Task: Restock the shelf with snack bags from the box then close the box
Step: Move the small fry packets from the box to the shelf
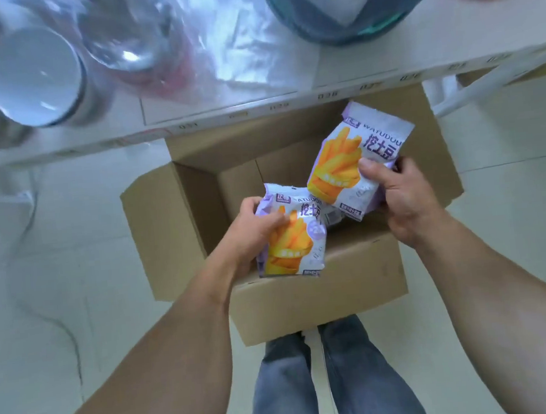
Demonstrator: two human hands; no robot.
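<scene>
The left hand (253,225) grips one snack bag (292,235) by its left edge, thumb across the front and fingers curled behind. The right hand (396,196) grips a second snack bag (353,163) near its lower right corner, thumb pressed on the printed face. The second bag tilts up and to the right. Both bags sit above the open mouth of the cardboard box (318,292), which stands on the floor (71,257) directly in front of the person's legs (333,383). The four box flaps are folded outward.

The step in hand appears to be the removal of bags from the box; placement on the shelf (383,48) is not yet done. The next move calls for raising both bags clear of the box rim and carrying them forward and up to a free area of the shelf surface. The bags look soft and air-filled, so a firm edge grip should be enough. Closing the box comes last.

The interior of the box is mostly covered by the bags and hands. Something pale shows between the two bags, but it cannot be identified, and the number of bags remaining cannot be told. The items on the shelf are blurred: a white bowl (35,75), clear plastic wrapping (184,43) and a dark round container (346,9), cut off at the top edge. The labels along the shelf edge are too smeared to read reliably.
</scene>
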